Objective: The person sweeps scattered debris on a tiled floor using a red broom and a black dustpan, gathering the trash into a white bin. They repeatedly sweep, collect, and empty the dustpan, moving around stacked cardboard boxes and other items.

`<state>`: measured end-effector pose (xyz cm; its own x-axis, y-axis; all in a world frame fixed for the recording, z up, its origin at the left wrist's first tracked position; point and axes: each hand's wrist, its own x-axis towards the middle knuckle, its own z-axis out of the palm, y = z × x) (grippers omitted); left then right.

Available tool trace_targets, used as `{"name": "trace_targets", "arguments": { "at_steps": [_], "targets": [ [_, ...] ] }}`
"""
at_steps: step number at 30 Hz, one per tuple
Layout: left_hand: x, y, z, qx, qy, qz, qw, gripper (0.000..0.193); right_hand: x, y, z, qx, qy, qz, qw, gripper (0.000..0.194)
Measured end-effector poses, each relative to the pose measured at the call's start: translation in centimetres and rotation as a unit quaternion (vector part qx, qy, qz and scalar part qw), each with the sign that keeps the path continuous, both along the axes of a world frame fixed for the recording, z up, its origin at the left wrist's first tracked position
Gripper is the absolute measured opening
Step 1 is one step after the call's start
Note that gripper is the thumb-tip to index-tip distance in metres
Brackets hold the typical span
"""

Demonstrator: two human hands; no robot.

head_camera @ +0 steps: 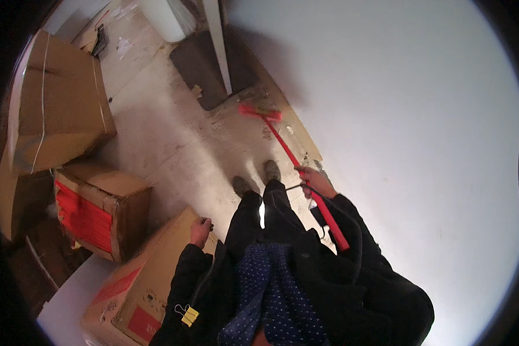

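Observation:
My right hand (316, 181) grips the red shaft of a long-handled broom (289, 152). The shaft slants across the floor from beside my hip to a red crosswise head (260, 113), which is blurred, so its bristles are hard to make out. That head lies at the floor near the foot of a pale wall. A black cord passes by my right wrist. On the other side, my left hand (201, 231) hangs with its fingers curled and nothing visible in it, above a cardboard box (155, 264).
At left stand a large strapped carton (65, 99) and a cardboard box with a red panel (104, 190). The smooth pale wall (393, 129) runs close along my right. Ahead are a dark floor mat (194, 65), an upright pale edge (217, 43) and a white cylindrical object (166, 19).

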<state>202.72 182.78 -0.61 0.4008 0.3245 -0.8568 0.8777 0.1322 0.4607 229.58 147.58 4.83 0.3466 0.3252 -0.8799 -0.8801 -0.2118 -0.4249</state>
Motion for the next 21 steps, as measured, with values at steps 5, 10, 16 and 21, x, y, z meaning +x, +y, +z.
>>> {"name": "trace_targets", "arguments": {
  "at_steps": [5, 10, 16, 21],
  "targets": [
    [4.0, -0.4, -2.6, 0.010, -0.054, -0.082, 0.995, 0.029, -2.9, -2.7, 2.0, -0.036, 0.027, 0.007, 0.999, 0.044],
    [12.4, -2.0, -2.8, 0.054, -0.121, -0.229, 0.964, 0.026, -4.9, -6.4, -0.1, -0.070, -0.028, 0.134, 0.988, 0.076],
    [22.5, -6.2, -4.6, 0.062, -0.181, -0.284, 0.940, 0.025, -1.7, -8.9, -3.4, -0.116, 0.029, 0.281, 0.952, 0.066],
    [28.9, -12.7, -14.4, 0.123, -0.269, -0.428, 0.854, 0.023, -3.0, -11.1, -11.5, -0.131, -0.005, 0.305, 0.943, 0.050]
  ]
}}
